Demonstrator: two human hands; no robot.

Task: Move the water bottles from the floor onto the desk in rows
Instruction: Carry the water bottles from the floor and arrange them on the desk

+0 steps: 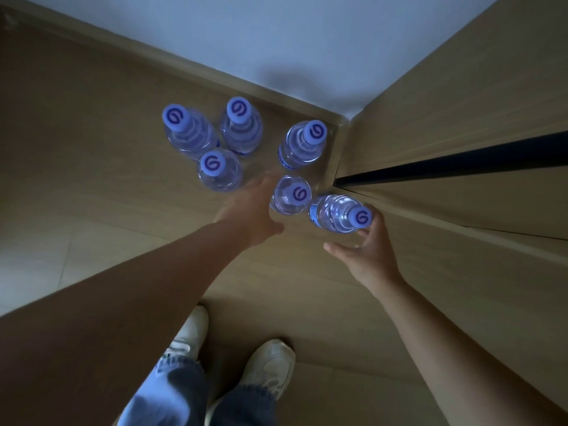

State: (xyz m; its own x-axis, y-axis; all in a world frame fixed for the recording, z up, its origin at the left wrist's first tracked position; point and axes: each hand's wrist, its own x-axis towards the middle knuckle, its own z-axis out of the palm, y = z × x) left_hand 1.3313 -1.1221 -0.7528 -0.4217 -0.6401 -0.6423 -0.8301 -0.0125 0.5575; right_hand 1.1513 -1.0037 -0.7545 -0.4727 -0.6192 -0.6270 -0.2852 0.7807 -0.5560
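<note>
Six water bottles stand clustered on the floor in the corner, so I reach down with both arms to take two at once: my right hand (367, 245) grips the tilted nearest bottle (336, 214), my left hand (249, 210) spreads, released, toward the middle bottle (292, 195).

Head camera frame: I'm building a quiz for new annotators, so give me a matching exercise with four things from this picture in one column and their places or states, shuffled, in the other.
Column A
1. left hand
2. right hand
3. tilted bottle
4. white shoes

Column B
a. bottom of the frame, below the jeans' hems
b. leaning, cap toward the cabinet side
c. fingers stretched out, reaching between the standing bottles, gripping nothing
d. touching the tilted bottle near its cap

Pairs: 1-c, 2-d, 3-b, 4-a
</note>
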